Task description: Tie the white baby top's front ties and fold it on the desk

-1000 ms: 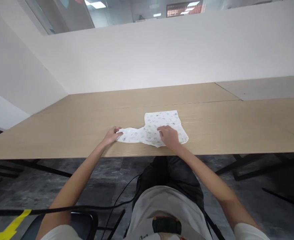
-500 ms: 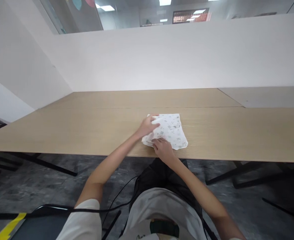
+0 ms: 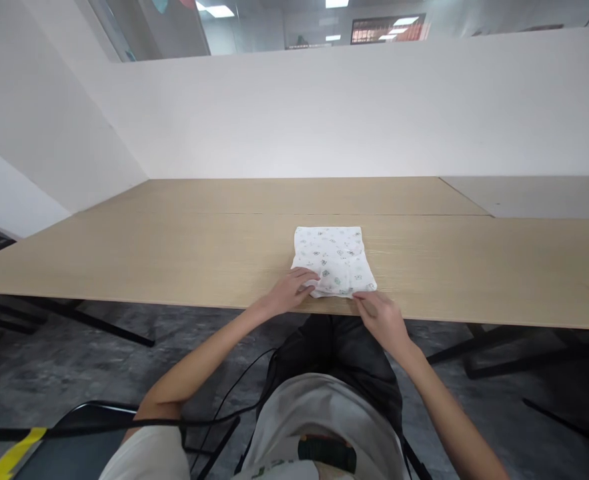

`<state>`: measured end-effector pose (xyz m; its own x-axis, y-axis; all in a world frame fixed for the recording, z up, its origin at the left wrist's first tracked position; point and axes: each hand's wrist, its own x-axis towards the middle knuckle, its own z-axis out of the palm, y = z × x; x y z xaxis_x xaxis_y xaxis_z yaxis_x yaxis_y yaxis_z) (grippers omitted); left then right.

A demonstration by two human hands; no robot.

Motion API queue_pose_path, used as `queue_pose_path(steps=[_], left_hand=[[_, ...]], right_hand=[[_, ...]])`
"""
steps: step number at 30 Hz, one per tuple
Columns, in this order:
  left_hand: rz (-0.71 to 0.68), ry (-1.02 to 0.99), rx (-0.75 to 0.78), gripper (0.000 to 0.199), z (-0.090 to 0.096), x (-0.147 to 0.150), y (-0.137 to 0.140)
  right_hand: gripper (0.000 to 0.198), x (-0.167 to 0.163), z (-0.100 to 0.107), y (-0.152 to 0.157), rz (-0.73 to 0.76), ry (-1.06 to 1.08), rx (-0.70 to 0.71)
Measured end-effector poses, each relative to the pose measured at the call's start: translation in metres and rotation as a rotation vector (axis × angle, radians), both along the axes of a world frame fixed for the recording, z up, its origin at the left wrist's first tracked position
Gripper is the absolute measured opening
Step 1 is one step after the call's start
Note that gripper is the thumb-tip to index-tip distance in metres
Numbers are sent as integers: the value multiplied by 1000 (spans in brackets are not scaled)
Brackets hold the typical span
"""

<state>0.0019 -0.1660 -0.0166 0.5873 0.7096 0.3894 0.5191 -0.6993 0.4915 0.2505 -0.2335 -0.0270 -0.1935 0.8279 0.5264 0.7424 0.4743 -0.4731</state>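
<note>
A folded white cloth (image 3: 331, 257) with a small dark printed pattern lies on the table near its front edge, roughly square and slightly wider at the near side. At its near left corner, my left hand (image 3: 291, 290) has its fingers over the cloth and its thumb just below, with a bit of fabric between them. My right hand (image 3: 381, 320) pinches the near right corner between thumb and fingertips. Part of the cloth's near left edge is hidden under my left fingers.
The light wood table (image 3: 214, 253) runs wide across the view, up against a white wall (image 3: 294, 120). Below left stand a dark chair (image 3: 74, 447) with yellow tape (image 3: 19, 453) and a black cable (image 3: 224, 420). Dark table legs (image 3: 104, 327) show beneath.
My left hand has come down from the cloth's far left side to its near left corner. My right hand has moved rightward along the near edge to the right corner. The cloth now lies flatter.
</note>
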Motion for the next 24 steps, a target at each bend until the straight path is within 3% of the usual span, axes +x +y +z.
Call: queue_pose_path(steps=[6,13,19,22,24], left_hand=[[98,63,126,28,-17,-31,7],[104,18,123,25,-22,-35,7],[100,64,165,26,-21,-33,7],[45,130,149,28,-18,-35,6],[18,142,136,31,-16,-40,5]], right_hand=[[22,-16,9,38,-213,-262,-255],[26,-33,13,45,-236,-338,-194],[28,-22,25,62,-319,-264,-181],[23,-12,25,67,-298,-330,-256],[23,1,23,66,-261,-339,-234]])
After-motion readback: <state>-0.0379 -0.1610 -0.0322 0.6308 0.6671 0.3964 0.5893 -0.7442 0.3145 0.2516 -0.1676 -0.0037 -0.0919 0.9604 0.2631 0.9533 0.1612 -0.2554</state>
